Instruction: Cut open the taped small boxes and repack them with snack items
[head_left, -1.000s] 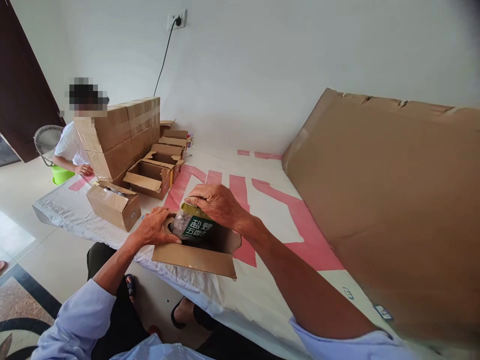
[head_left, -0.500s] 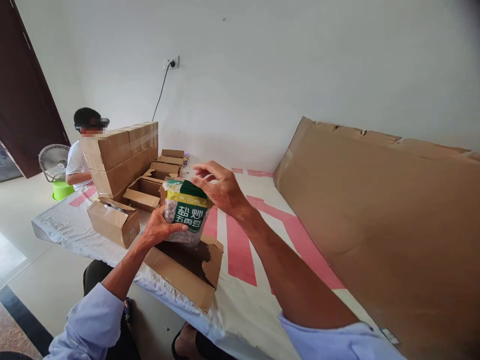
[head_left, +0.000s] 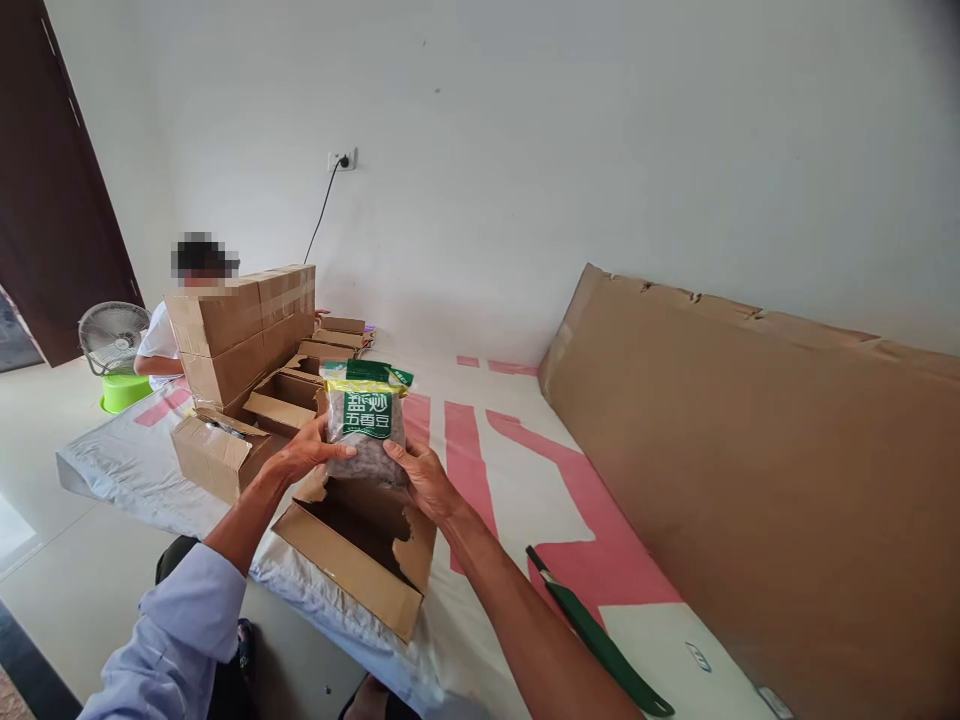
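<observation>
Soft, even light, white glare on the floor (head_left: pixel 45 535), dark upper-right corner

From here I see glossy, crinkly clear plastic on the bag (head_left: pixel 367 452). The box (head_left: pixel 349 568) is matt brown cardboard, rough where torn; the big panel (head_left: pixel 750 450) looks like dull cardboard too. Tape (head_left: pixel 289 292) shines faintly on the stack (head_left: pixel 225 325). I make out creased matt cloth (head_left: pixel 517 495), a smooth plastic tub (head_left: pixel 124 392), and glossy floor (head_left: pixel 64 525).

Fan (head_left: pixel 116 337), green tub (head_left: pixel 125 393), wall socket (head_left: pixel 334 160)
</observation>
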